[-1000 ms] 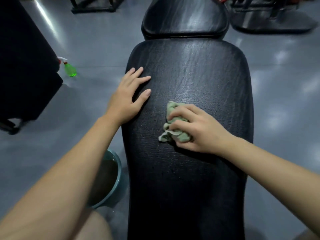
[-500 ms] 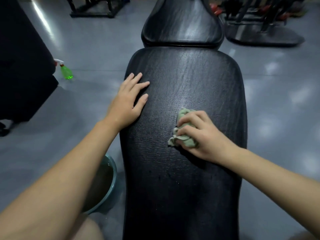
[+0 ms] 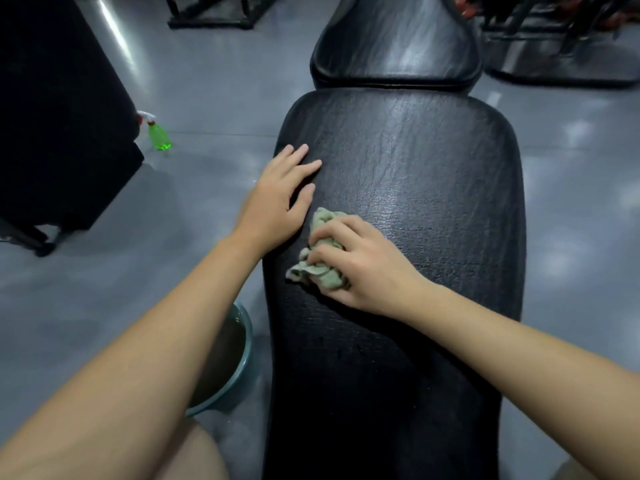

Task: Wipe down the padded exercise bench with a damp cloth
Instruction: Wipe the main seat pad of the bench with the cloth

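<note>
Bench: the black padded bench (image 3: 415, 202) is stretching lengthwise ahead.
Cloth: the green cloth (image 3: 320, 221) is lying bunched on the bench's left half.
Right: the right hand (image 3: 360, 265) is gripping the green cloth with curled fingers, pressing it down.
Left: the left hand (image 3: 277, 202) is resting flat, fingers straight, on the bench's left edge, just beside the green cloth.
Floor: a green spray bottle (image 3: 158, 135) is standing well to the left; a teal basin (image 3: 246, 344) is sitting beside the bench.

There are no words, numbers or signs to read here. The bench (image 3: 415, 168) and the cloth (image 3: 325, 218) have none on them. The green spray bottle (image 3: 159, 136) is too small and blurry to tell.
</note>
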Tool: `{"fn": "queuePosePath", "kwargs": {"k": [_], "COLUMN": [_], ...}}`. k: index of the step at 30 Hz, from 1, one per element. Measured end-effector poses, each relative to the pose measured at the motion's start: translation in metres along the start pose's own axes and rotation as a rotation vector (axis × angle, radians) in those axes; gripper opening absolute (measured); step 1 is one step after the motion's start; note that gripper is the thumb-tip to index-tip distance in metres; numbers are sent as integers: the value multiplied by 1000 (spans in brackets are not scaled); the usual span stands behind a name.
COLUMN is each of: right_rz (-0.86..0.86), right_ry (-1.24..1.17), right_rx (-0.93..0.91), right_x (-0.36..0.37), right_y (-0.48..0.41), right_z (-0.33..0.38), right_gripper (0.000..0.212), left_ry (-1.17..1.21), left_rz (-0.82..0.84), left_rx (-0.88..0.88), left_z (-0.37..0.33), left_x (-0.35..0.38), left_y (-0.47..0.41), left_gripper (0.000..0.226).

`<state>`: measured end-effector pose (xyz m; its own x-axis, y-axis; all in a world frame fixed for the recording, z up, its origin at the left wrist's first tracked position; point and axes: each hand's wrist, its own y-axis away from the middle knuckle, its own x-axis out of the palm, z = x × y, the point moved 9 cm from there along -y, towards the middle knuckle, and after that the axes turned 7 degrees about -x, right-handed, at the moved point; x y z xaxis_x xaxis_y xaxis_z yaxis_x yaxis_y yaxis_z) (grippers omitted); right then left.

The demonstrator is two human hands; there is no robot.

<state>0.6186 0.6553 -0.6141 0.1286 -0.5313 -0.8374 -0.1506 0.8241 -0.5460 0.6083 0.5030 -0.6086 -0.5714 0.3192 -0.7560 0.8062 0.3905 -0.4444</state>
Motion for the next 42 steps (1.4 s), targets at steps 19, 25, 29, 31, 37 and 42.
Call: {"fn": "queuePosePath", "kwargs": {"k": [19, 25, 29, 31, 37, 42], "right_rz": [54, 92, 50, 48, 64, 28], "right_ry": [155, 109, 78, 74, 126, 225], "right_rx": [173, 5, 5, 22, 196, 248], "right_x": [-24, 46, 36, 19, -49, -85], "right_y": [41, -44, -35, -14, 81, 139], "right_z": [-23, 40, 37, 23, -32, -43], "right_gripper": [30, 26, 24, 25, 23, 21], "left_ry": [-45, 52, 59, 34, 3, -44], "left_rz": [-45, 143, 151, 120, -62, -81], "left_rx": [-81, 1, 28, 63, -28, -90], "left_z": [1, 9, 10, 9, 1, -10], "left_x": [-7, -16, -17, -14, -9, -3], "left_y": [-2, 6, 13, 15, 14, 14], "left_gripper": [41, 42, 42, 42, 32, 31]}}
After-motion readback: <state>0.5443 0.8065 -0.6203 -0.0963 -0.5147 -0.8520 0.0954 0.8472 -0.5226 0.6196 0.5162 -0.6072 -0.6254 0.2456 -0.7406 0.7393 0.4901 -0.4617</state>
